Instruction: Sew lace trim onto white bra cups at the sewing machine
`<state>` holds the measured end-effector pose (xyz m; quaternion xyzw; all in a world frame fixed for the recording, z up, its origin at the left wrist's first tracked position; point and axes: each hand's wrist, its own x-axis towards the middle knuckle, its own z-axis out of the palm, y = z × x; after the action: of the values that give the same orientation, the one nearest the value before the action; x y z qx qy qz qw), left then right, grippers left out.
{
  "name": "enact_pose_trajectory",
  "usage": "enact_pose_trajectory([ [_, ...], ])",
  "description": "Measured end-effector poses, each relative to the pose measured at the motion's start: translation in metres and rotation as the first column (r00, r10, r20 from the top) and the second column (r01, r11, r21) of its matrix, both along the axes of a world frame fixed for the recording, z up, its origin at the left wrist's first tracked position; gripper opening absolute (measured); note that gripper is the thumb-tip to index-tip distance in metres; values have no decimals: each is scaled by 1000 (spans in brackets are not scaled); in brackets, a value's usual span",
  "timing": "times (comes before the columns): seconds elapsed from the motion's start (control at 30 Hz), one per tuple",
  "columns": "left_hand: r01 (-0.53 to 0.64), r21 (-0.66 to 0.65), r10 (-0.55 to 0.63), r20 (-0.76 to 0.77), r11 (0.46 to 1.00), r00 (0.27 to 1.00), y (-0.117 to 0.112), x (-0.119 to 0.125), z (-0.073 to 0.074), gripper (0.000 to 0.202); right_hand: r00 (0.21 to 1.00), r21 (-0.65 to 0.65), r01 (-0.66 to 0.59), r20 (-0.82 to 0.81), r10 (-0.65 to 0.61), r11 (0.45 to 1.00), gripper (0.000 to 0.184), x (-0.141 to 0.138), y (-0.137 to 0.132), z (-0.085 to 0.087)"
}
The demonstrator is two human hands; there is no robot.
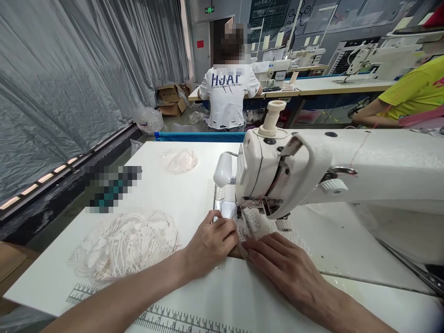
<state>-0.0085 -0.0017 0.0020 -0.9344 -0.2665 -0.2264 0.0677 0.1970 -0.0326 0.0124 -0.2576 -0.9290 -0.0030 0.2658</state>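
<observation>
Head view, one question: where does the lace strip lie from the two hands?

— Straight ahead of them and touching both. It starts between the fingertips and runs away from the person, under the foot of the sewing machine. Its long axis goes front to back. Some of the lace also spreads to the right, under the machine's arm.

— Which hand is closer to the needle?

— The left hand. Its fingertips sit just beside the metal plate at the needle. The right hand lies a little further back, towards the person.

— And how are the hands set?

— The left is curled, knuckles up, with thumb and fingertips closed on the strip's left edge. The right is flat, palm down and fingers together, pressing the near end of the lace onto the tabletop. Both forearms come in low from the near edge and angle inward, so the hands almost meet at the strip.

— Anything else within reach?

— A loose heap of lace lies to the left of the left forearm, near but apart from it. A smaller lace piece lies well apart, towards the far edge. A printed ruler runs along the near edge under the left forearm. Beyond the tabletop, a person in a white shirt faces away.
</observation>
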Motion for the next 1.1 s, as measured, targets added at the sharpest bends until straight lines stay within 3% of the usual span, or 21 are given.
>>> enact_pose_trajectory([
  [0.33, -11, -2, 11, -15, 1000, 1000, -2, 0, 2, 24, 1000, -88, -21, -24, 19, 996, 11, -2, -2, -3],
  [0.63, -10, -4, 10, -5, 1000, 1000, -4, 0, 2, 22, 990, -208, 122, -48, -135, 970, 24, 4, -3, 0],
  [0.8, -1, 3, 1, -9, 1000, 1000, -4, -1, 2, 22, 995, -155, 93, -20, -97, 983, 22, 1, -3, -2],
  [1.1, -11, -53, 9, -30, 999, 1000, -4, -1, -2, 30, 998, -177, 60, 35, -54, 982, 19, 4, -5, -5],
])
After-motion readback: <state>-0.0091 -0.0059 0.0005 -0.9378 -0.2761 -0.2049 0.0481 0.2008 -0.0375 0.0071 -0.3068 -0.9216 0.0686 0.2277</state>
